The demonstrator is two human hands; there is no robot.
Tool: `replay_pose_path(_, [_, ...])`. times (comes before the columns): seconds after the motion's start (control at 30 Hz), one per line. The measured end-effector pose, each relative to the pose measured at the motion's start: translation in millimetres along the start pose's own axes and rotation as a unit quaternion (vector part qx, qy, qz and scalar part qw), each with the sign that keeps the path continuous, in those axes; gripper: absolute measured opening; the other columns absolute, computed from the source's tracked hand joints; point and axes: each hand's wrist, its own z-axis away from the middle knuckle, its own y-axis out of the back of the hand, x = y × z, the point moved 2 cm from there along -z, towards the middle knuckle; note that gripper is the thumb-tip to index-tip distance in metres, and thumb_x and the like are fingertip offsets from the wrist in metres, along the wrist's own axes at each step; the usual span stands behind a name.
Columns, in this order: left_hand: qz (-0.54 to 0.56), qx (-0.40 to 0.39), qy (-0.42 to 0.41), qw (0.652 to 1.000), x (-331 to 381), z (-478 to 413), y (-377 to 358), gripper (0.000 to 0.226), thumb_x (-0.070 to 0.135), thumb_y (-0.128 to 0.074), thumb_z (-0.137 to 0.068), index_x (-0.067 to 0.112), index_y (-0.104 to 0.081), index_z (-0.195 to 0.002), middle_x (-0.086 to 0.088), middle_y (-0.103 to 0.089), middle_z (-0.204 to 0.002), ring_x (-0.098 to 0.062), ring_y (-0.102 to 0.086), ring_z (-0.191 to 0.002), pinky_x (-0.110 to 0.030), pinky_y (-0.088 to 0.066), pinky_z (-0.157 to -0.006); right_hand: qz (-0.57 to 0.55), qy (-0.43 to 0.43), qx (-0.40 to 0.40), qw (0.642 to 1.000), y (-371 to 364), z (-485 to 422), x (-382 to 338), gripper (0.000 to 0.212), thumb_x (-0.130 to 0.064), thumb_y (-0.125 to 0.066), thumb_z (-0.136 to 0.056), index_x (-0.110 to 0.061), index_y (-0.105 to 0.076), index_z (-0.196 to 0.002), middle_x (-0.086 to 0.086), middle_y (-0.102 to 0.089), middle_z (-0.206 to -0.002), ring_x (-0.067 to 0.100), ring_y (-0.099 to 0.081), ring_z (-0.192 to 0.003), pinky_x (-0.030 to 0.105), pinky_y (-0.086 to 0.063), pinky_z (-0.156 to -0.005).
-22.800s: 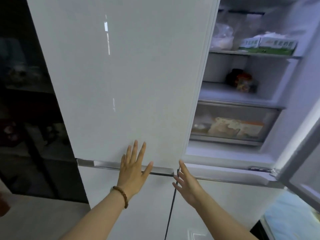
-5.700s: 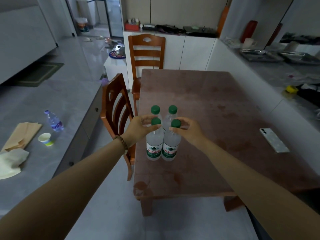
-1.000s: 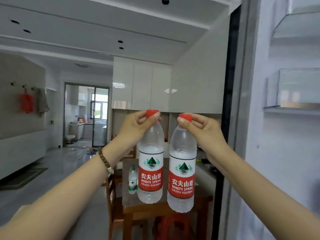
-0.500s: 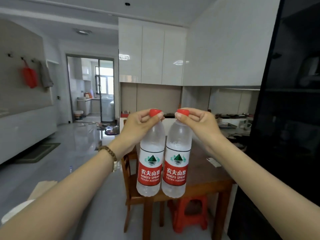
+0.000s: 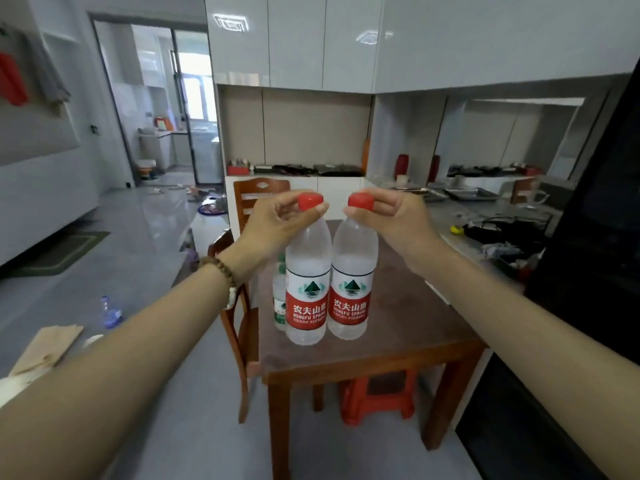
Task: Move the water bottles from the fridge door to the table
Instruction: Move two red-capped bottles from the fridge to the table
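fingers [image 5: 317, 212] of the left hand [image 5: 273, 230] pinch the red cap of the left bottle [image 5: 308, 271]; the right hand [image 5: 391, 220] pinches the right bottle [image 5: 353, 268] likewise. both bottles hang upright, side by side, below the hands, in the air. grey-floored room; wooden worktop [image 5: 408, 327] ahead and lower; green-label bottles [image 5: 280, 303] stand on it.

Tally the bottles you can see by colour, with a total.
Red-label bottles: 2, one in the left hand, one in the right hand.
Green-label bottles: 1 showing on the table, partly hidden; more may stand behind.
Bluish bottle on the floor: 1.
Total: 4 visible.
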Motion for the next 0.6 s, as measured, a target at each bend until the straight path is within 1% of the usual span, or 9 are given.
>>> replay_pose_path(0.1, [0.012,-0.017,0.015,1.000,-37.0,-40.7,-20.1,0.025,0.022,-0.067,-0.080,0.023,-0.065,-0.105,0.013,-0.068,-0.096,0.007,-0.064,-0.083,-0.009,-0.050,-0.072,0.004,-0.016,0.001,1.000,11.9,-36.3,41.1,0.026,-0.008,-0.078,-0.070,-0.022,-0.068,-0.090,-0.004,-0.072,-0.090,0.005,-0.069,-0.081,0.015,-0.054,-0.072])
replay_pose_path(0.17, [0.015,-0.035,0.028,0.999,-63.1,-68.3,-32.3,0.027,0.022,-0.066,-0.081,0.022,-0.064,-0.107,0.014,-0.067,-0.095,0.010,-0.063,-0.081,-0.007,-0.050,-0.071,0.012,-0.028,0.008,1.000,19.0,-59.4,68.3,0.026,-0.008,-0.078,-0.070,-0.024,-0.068,-0.089,-0.005,-0.072,-0.088,0.003,-0.069,-0.078,0.013,-0.052,-0.068])
replay_pose_path(0.23, [0.017,-0.053,0.042,0.998,-91.8,-95.4,-43.6,0.027,0.022,-0.067,-0.080,0.023,-0.064,-0.107,0.015,-0.066,-0.096,0.008,-0.062,-0.084,-0.009,-0.050,-0.074,0.012,-0.045,0.017,0.999,25.4,-81.0,96.8,0.026,-0.007,-0.077,-0.071,-0.024,-0.067,-0.089,-0.005,-0.071,-0.088,0.001,-0.068,-0.074,0.011,-0.051,-0.065])
replay_pose_path(0.3, [0.021,-0.071,0.052,0.996,-123.3,-121.8,-54.0,0.028,0.022,-0.069,-0.078,0.024,-0.065,-0.106,0.015,-0.067,-0.096,0.008,-0.062,-0.085,-0.009,-0.050,-0.075,0.016,-0.061,0.022,0.998,30.8,-102.7,127.3,0.028,-0.007,-0.077,-0.071,-0.020,-0.067,-0.093,-0.004,-0.071,-0.089,0.000,-0.068,-0.074,0.011,-0.051,-0.066])
replay_pose_path(0.37, [0.024,-0.083,0.060,0.994,-154.6,-148.3,-61.5,0.030,0.019,-0.070,-0.077,0.022,-0.065,-0.106,0.012,-0.068,-0.095,0.011,-0.063,-0.081,-0.005,-0.048,-0.070,0.037,-0.071,0.019,0.997,33.5,-125.9,155.7,0.033,-0.007,-0.077,-0.071,-0.013,-0.067,-0.102,-0.001,-0.071,-0.092,0.001,-0.069,-0.077,0.011,-0.051,-0.069])
replay_pose_path(0.47, [0.013,-0.097,0.081,0.992,-196.0,-183.8,-69.4,0.032,0.020,-0.073,-0.074,0.021,-0.066,-0.105,0.007,-0.069,-0.096,0.005,-0.065,-0.082,-0.006,-0.048,-0.070,0.060,-0.080,0.007,0.995,33.9,-157.9,196.3,0.036,-0.004,-0.077,-0.070,-0.006,-0.067,-0.105,0.003,-0.071,-0.092,0.003,-0.067,-0.078,0.013,-0.052,-0.073])
replay_pose_path(0.53, [-0.006,-0.109,0.090,0.990,-219.7,-203.4,-75.3,0.034,0.021,-0.074,-0.073,0.021,-0.065,-0.106,0.008,-0.069,-0.096,0.003,-0.064,-0.085,-0.004,-0.048,-0.070,0.063,-0.086,0.002,0.994,33.8,-176.9,222.6,0.033,-0.003,-0.077,-0.071,-0.009,-0.067,-0.102,0.002,-0.071,-0.092,0.006,-0.067,-0.081,0.015,-0.053,-0.077])
replay_pose_path(0.6, [-0.018,-0.111,0.107,0.988,-242.3,-219.1,-80.8,0.035,0.021,-0.075,-0.073,0.020,-0.066,-0.107,0.009,-0.068,-0.095,0.006,-0.062,-0.085,-0.001,-0.046,-0.068,0.050,-0.095,0.000,0.994,33.9,-194.6,249.3,0.032,-0.002,-0.076,-0.071,-0.014,-0.067,-0.099,-0.003,-0.071,-0.090,0.001,-0.067,-0.079,0.014,-0.052,-0.075])
